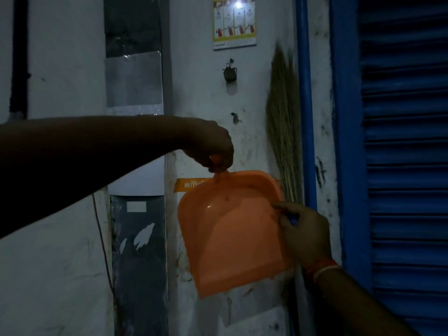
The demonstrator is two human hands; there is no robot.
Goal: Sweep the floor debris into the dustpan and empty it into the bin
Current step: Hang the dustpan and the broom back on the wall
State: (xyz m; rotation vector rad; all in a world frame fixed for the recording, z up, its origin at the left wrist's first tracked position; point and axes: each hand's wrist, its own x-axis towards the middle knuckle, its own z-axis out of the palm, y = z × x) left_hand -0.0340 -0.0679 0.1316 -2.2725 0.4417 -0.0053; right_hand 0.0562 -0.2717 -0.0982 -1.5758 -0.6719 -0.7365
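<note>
The left hand [213,146] comes in from the left, its fingers [219,163] bunched downward and pinching the short handle at the top of the orange plastic dustpan [230,236]. The pan hangs from that pinch, flat against the wall, its open mouth pointing down. Lower and to the right, the right hand [303,234] has its fingers [282,206] curled at the pan's right rim, closed round what looks like a blue handle; whether they also grip the rim I cannot tell.

The pan looks light, stiff and smooth, so it should carry easily from the handle alone, though a thin pinch could let it swing or slip; a full grasp on the handle seems surer.

Just above the right hand, a bundle of dry grass broom [283,112] stands bristles-up beside a blue pipe [306,93]. Farther right is a blue slatted shutter [407,166]. Behind the pan is a scuffed whitewashed wall [206,98], with a small hook [229,73] above the left hand and a printed poster [234,20] higher up. The room is dim; neither floor nor bin shows.
</note>
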